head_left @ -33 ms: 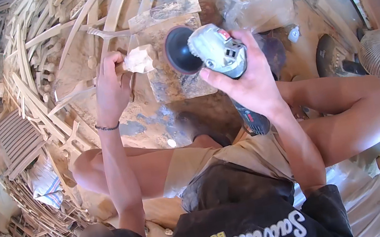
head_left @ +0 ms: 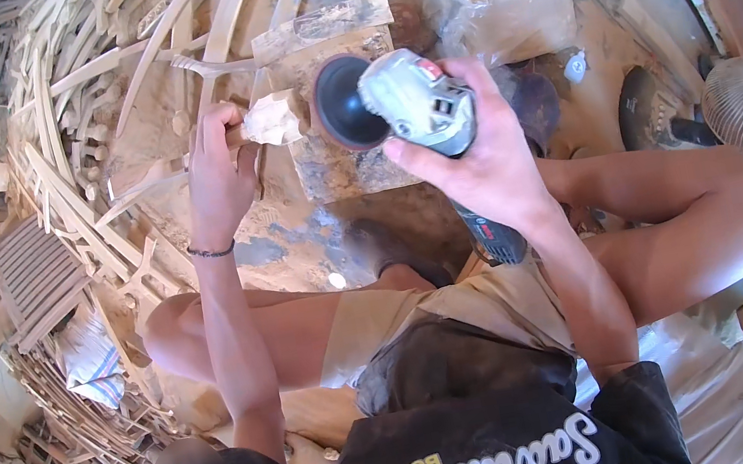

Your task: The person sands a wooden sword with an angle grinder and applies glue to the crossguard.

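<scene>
My left hand [head_left: 222, 174] grips a pale wood piece [head_left: 274, 120] at a dusty board's [head_left: 361, 170] left side; my right hand [head_left: 494, 151] is wrapped around a grinder [head_left: 421, 104]. Its dark disc [head_left: 344, 104] sits just beside the wood piece, contact undetermined. Beyond lies a clear plastic bag [head_left: 505, 0].

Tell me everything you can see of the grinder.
The grinder has a pale grey, metallic-looking head with a red patch, a dark casing, and a round dark disc with a reddish-brown rim. The right hand grips its head; the casing slants toward the picture's lower edge. The disc sits close to a pale wood piece; contact and spin can't be told.
</scene>
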The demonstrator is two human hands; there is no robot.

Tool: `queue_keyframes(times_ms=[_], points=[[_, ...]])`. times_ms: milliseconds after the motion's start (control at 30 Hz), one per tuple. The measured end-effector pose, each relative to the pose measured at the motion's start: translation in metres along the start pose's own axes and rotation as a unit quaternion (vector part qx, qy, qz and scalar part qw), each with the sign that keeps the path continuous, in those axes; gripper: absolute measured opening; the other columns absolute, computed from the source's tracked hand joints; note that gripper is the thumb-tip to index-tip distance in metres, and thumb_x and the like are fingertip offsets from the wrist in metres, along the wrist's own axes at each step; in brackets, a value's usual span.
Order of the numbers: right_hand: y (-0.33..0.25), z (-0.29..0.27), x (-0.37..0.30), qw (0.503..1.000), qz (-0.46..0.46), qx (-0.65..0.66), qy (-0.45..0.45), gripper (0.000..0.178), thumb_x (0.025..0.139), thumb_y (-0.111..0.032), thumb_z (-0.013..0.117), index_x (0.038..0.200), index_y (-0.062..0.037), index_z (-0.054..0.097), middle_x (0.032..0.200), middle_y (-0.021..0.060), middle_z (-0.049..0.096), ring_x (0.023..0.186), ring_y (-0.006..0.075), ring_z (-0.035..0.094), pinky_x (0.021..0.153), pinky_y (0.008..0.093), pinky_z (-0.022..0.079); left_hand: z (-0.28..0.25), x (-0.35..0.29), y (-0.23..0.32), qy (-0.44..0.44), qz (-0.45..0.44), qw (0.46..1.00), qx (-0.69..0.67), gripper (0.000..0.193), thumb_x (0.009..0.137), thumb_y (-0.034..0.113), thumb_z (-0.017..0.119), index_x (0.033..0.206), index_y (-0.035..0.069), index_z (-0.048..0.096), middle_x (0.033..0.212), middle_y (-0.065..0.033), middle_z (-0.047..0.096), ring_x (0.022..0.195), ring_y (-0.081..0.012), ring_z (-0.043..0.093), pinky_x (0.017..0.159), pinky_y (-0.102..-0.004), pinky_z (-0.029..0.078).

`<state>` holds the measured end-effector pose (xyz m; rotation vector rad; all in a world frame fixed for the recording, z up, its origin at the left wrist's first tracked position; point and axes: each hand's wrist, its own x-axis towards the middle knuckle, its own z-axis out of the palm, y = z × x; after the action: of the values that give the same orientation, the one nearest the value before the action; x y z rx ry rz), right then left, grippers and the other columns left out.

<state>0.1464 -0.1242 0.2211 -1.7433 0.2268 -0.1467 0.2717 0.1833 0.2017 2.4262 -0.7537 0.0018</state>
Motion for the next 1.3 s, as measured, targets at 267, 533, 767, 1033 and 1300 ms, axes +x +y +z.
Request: queue_keyframes(times_ms=[267,533,767,1033,1300], points=[[-0.003,0.005,-0.001,0.994,0.015,-0.107,-0.027,0.084,0.08,-0.037,0.095,0.14,0.0007,0.051,0.109,0.0268,0.079,0.102,0.0439,0.08,0.091,0.0478,0.064,-0.001,-0.016,0.004,-0.001,0.002,1.0,-0.004,0.046,0.081,-0.016,0.067,0.121,0.003,0.055,0.117,-0.0174,0.064,0.111,-0.0425,0.064,0.098,-0.0488,0.051],[-0.006,0.01,-0.005,0.996,0.03,-0.073,-0.049,0.086,0.079,-0.039,0.096,0.141,0.0012,0.051,0.111,0.0271,0.079,0.104,0.0438,0.08,0.093,0.0475,0.064,-0.004,-0.022,0.008,0.025,0.005,0.999,-0.032,0.047,0.08,-0.016,0.068,0.12,0.004,0.055,0.118,-0.0167,0.065,0.107,-0.0393,0.065,0.095,-0.0466,0.053],[-0.006,0.012,-0.008,0.998,0.026,-0.029,-0.054,0.087,0.079,-0.04,0.096,0.141,0.0005,0.051,0.11,0.0273,0.079,0.104,0.0455,0.079,0.093,0.0499,0.064,-0.007,-0.023,0.01,0.015,-0.01,1.0,-0.022,0.048,0.079,-0.017,0.068,0.12,0.004,0.055,0.118,-0.0152,0.064,0.109,-0.0399,0.065,0.095,-0.0473,0.052],[-0.009,0.003,-0.008,0.995,0.036,-0.072,-0.05,0.087,0.078,-0.039,0.096,0.142,-0.0003,0.051,0.107,0.027,0.08,0.103,0.046,0.079,0.093,0.0501,0.064,-0.003,-0.024,0.003,0.012,-0.013,1.0,-0.008,0.05,0.079,-0.018,0.069,0.122,0.004,0.055,0.117,-0.0154,0.064,0.108,-0.0401,0.064,0.091,-0.0453,0.053],[-0.007,0.006,-0.004,0.992,0.048,-0.105,-0.045,0.081,0.08,-0.039,0.095,0.139,-0.0015,0.053,0.107,0.0258,0.079,0.104,0.0451,0.079,0.092,0.0494,0.063,-0.003,-0.027,0.007,0.021,-0.033,0.999,0.001,0.041,0.084,-0.016,0.072,0.113,0.005,0.053,0.109,-0.0147,0.068,0.098,-0.0396,0.069,0.089,-0.0457,0.055]])
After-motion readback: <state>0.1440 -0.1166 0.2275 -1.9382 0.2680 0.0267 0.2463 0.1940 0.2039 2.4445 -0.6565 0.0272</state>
